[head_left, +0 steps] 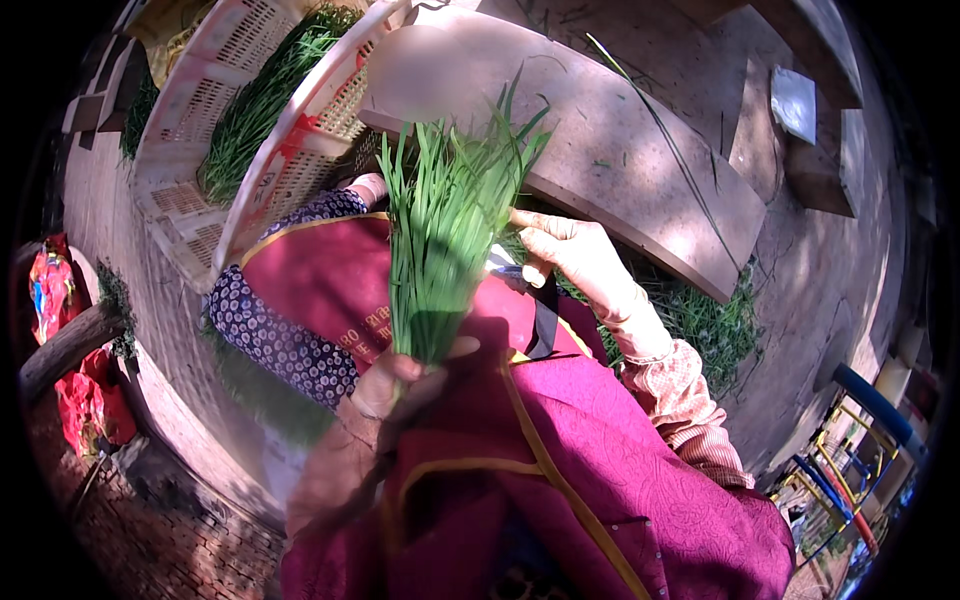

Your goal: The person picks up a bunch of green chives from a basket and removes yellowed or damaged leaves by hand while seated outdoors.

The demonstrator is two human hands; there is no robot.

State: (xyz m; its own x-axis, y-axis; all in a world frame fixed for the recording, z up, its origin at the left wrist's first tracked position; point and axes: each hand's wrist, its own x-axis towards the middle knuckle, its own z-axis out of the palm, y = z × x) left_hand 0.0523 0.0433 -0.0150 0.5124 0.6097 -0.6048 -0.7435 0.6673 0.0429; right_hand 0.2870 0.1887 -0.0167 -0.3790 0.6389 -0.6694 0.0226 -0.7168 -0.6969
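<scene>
My left hand is closed around the lower ends of a bunch of green garlic chives, whose leaves fan upward over my lap. At the right edge of the bunch is my right hand, its thumb and forefinger close together at the leaves; whether they pinch a blade I cannot tell. A magenta apron with yellow trim and printed writing covers my lap, above flowered trousers. Beyond the bunch, a long wooden board holds a few loose long blades and small scraps.
A white and red plastic crate at the upper left contains more chives. Loose green trimmings lie on the ground by the board's right end. A wooden stool stands at the upper right, with red packaging at the far left.
</scene>
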